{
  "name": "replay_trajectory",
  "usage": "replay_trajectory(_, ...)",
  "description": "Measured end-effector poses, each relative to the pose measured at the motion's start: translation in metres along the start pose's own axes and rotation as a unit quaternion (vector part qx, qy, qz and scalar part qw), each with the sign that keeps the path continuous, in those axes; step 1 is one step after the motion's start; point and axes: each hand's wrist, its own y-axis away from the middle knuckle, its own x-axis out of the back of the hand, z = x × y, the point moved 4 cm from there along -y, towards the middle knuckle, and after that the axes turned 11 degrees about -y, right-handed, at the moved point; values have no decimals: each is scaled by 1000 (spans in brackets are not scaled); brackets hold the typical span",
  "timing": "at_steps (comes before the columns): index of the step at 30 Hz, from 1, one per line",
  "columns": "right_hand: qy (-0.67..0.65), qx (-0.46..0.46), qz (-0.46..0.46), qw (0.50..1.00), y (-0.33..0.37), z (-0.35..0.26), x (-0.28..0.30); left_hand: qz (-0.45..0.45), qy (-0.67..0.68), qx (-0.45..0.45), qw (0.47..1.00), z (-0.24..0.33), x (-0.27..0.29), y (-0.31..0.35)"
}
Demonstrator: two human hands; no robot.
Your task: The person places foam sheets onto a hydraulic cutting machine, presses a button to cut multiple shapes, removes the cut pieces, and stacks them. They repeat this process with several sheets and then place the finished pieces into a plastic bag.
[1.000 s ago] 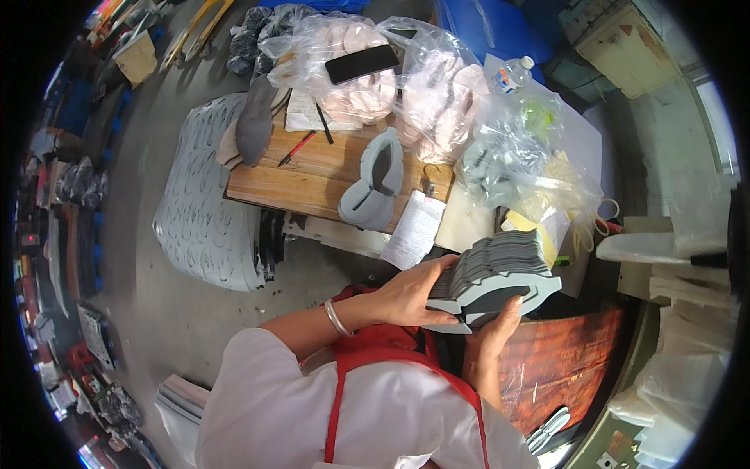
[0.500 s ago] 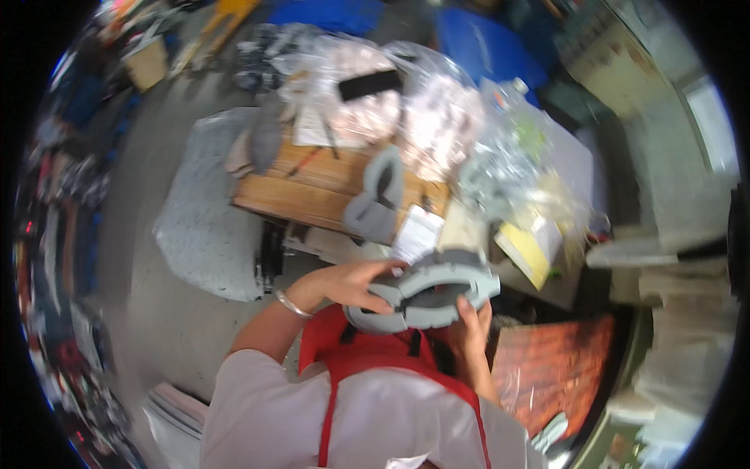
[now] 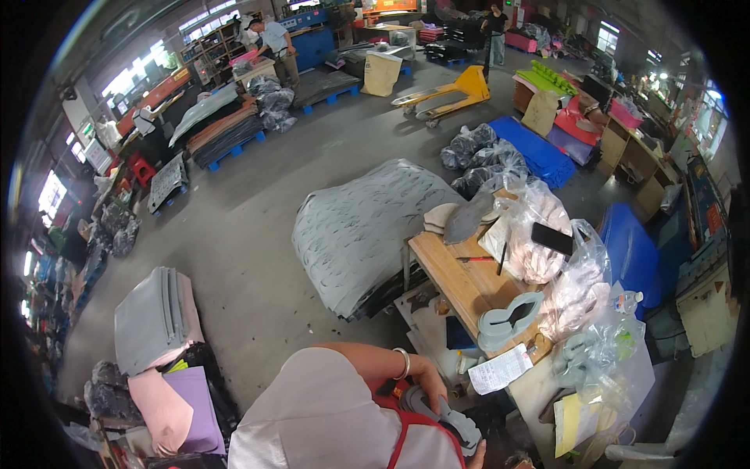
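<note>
Low in front of my body, a small stack of grey foam cut-outs (image 3: 462, 426) is between my hands, partly hidden by my arm and apron. My left hand (image 3: 427, 381), with a bracelet at the wrist, is closed on the near-left part of the stack. Only a few fingers of my right hand (image 3: 477, 455) show, against the stack's other end; the rest is hidden. On the wooden table (image 3: 445, 270) ahead lie similar grey foam cut-outs (image 3: 492, 328), next to a printed paper slip (image 3: 500, 370).
A black phone (image 3: 551, 238) rests on plastic bags of pale pink pieces (image 3: 539, 262). Left of the table stands a large pile of grey sheets (image 3: 367, 230). Stacked grey and pink sheets (image 3: 148, 320) are further left. A yellow pallet truck (image 3: 453, 94) and a person (image 3: 275, 43) are farther off.
My view has swung left and up, showing more of the workshop floor. The foam stack and my hands now appear lower in the picture, with my right hand mostly out of sight.
</note>
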Motion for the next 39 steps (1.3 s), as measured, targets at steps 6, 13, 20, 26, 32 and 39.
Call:
replay_trajectory(6, 97, 20, 71, 993, -25, 29, 34, -29, 94, 120, 988, 3, 26, 19)
replay_trajectory(13, 244, 38, 98, 964, -33, 36, 44, -18, 122, 88, 988, -11, 101, 84)
replay_trajectory(20, 269, -5, 40, 962, -49, -2, -41, 115, 108, 100, 982, -21, 150, 132)
replay_trajectory(26, 135, -5, 126, 983, -114, 1, -98, 213, 140, 1, 967, 16, 238, 179)
replay_trajectory(32, -46, 93, 209, 972, -207, 46, -147, 279, -18, 5, 960, 70, 363, 191)
replay_trajectory(39, -374, 25, 209, 903, -262, 100, -158, 65, -274, 20, 959, 90, 410, 93)
